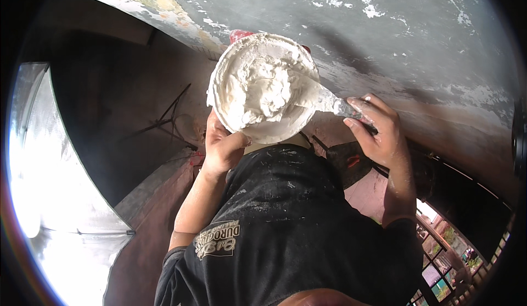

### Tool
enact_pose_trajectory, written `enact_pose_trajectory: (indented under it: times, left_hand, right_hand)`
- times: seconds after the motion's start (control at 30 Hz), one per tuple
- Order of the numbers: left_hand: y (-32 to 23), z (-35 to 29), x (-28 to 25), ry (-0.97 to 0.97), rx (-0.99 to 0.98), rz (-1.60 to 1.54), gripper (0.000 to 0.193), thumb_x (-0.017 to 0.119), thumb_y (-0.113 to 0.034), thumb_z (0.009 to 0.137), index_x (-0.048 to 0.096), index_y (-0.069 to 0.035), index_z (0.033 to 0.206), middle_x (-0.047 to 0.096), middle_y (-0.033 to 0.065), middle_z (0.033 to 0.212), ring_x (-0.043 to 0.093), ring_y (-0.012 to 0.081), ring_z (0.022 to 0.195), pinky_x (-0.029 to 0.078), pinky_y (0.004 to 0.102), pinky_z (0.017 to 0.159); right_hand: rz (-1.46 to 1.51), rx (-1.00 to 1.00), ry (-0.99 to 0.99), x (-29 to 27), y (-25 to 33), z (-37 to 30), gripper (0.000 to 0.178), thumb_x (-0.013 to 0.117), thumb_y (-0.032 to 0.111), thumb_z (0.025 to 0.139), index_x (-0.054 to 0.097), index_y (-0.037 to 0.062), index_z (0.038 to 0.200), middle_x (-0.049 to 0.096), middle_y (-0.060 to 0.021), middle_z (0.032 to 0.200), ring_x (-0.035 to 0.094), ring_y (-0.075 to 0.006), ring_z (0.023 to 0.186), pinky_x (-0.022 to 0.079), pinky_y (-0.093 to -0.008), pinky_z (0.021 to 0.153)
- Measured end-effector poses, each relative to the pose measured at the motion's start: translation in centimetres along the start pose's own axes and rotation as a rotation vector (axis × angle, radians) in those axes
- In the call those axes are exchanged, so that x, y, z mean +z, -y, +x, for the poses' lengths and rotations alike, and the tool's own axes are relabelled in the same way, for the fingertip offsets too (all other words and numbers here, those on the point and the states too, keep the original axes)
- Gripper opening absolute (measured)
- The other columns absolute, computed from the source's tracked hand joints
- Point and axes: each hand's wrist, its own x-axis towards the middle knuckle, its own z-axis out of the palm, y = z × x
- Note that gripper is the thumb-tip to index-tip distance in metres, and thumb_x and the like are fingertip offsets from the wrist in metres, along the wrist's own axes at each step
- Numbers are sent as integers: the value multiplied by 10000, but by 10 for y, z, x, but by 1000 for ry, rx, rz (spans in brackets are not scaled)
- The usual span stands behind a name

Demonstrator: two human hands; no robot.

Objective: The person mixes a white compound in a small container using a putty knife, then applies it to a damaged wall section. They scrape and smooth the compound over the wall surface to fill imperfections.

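A round tub (285,131) of thick white paste (263,90) is held up in front of my chest, its mouth facing me. My left hand (224,148) grips it from the lower left, with the thumb near the rim and the other fingers mostly hidden by the tub. In my right hand (379,130) is the handle of a putty knife (328,100), smeared with white. Its blade reaches over the tub's right rim and lies against the paste, its far end hard to make out. White smears also mark my fingers and dark shirt.
Close ahead rises a grey wall (379,37) with flaking paint and pale patches. A bright, shiny panel (60,190) stands on the left, near a thin dark metal stand (170,116). At the lower right is a barred opening (444,251), with daylight beyond.
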Motion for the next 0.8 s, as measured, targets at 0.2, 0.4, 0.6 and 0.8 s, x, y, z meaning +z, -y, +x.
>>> enact_pose_trajectory:
  times: [0.2, 0.4, 0.6, 0.8]
  left_hand:
    - [-1, 6, 0, 11, -12, 169, 864, 494, 156, 695, 401, 30, 1544, 647, 86, 1292, 630, 153, 1137, 509, 267, 910]
    - [10, 12, 8, -54, -10, 137, 867, 462, 131, 679, 415, 32, 1539, 637, 107, 1349, 627, 194, 1198, 506, 295, 982]
    - [28, 6, -3, -136, 15, -37, 898, 454, 131, 661, 413, 23, 1551, 611, 142, 1431, 606, 260, 1304, 482, 346, 1081]
    - [23, 14, 5, -154, 149, -110, 874, 476, 102, 672, 424, 23, 1541, 616, 145, 1421, 624, 263, 1269, 501, 339, 1048]
  right_hand:
    - [94, -10, -101, 37, -2, 10, 340, 782, 11, 913, 688, -93, 1224, 706, -192, 1050, 726, -252, 901, 592, -328, 755]
    - [465, 277, -45, 56, -43, -3, 346, 810, 58, 932, 700, -89, 1225, 744, -162, 1156, 702, -160, 992, 560, -276, 842]
    - [403, 156, -107, 42, -39, 10, 337, 800, 55, 944, 689, -87, 1228, 754, -139, 1148, 690, -147, 1055, 555, -287, 898]
    - [675, 141, -39, 28, -16, 29, 276, 750, 42, 975, 671, -80, 1210, 652, 17, 917, 497, -1, 693, 395, -179, 612]
